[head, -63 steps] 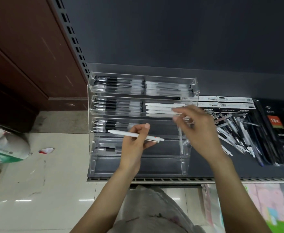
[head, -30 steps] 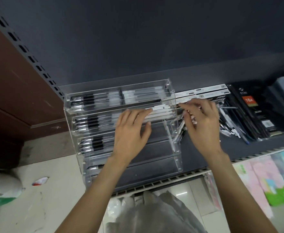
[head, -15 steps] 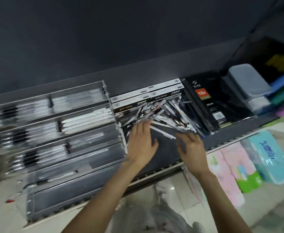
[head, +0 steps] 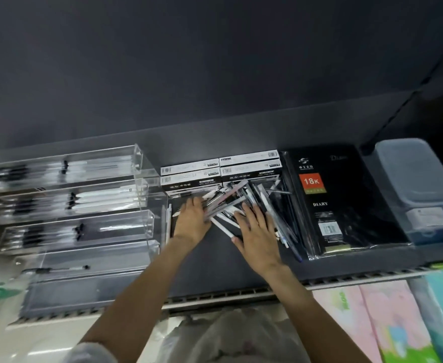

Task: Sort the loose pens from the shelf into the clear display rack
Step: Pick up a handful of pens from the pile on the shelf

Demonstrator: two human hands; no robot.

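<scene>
A heap of loose pens, white, black and clear, lies on the dark shelf right of the clear display rack. The rack has several stepped tiers; the upper tiers hold rows of black and white pens, the lower ones are nearly bare. My left hand rests on the left edge of the heap, fingers spread among the pens. My right hand lies flat on the heap's near side with fingers straight. A single white pen lies along the rack's right wall.
White pen boxes stand behind the heap. A black diary pack lies to its right, then a lidded plastic box. Pastel packs sit below the shelf's front edge.
Both hands left the rack, where the left one laid a white pen in a tier, and moved right onto the loose pen heap. The view swung right with them.
</scene>
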